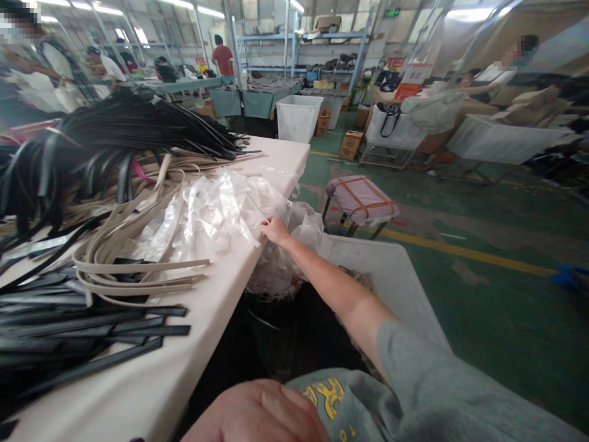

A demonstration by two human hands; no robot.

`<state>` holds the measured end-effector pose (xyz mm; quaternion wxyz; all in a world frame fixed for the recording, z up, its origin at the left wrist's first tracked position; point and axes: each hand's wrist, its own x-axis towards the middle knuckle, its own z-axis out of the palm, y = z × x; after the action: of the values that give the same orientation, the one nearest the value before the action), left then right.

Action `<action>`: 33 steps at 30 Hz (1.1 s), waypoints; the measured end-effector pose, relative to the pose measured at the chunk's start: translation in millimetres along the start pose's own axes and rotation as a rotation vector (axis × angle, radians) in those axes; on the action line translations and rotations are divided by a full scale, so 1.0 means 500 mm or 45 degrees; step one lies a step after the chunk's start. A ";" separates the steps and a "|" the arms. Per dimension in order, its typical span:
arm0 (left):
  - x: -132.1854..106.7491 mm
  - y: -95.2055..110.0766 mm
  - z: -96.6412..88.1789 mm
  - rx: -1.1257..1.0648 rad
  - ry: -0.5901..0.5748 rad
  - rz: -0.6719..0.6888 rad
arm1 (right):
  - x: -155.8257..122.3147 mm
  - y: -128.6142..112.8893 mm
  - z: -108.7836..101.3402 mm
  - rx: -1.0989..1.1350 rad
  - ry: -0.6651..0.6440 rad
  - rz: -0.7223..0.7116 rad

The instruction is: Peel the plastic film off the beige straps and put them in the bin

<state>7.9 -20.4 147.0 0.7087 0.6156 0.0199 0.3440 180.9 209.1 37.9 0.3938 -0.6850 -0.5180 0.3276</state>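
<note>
My right hand (275, 231) reaches out to the table's right edge and pinches the edge of a crumpled clear plastic bag (216, 212), fingers closed on it. More clear plastic (299, 227) hangs over the edge just beyond the hand. My left hand (257, 412) lies low at the bottom of the view near my grey shirt; only its back shows and the fingers are hidden. Beige straps (138, 270) lie left of the plastic on the white table (193, 344).
Black straps (92, 331) cover the near left of the table, with a big black bundle (119, 132) farther back. A white bin (391, 276) stands under my right arm. A padded stool (361, 199), boxes, shelves and other people stand across the green floor.
</note>
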 end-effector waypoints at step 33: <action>-0.010 -0.173 -0.152 0.253 1.463 -0.132 | -0.189 -0.087 -0.081 0.544 -0.519 -0.160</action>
<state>9.7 41.6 50.2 0.5389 0.3920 0.4633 0.5842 172.6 115.9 99.1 0.4364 -0.4735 -0.5472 0.5347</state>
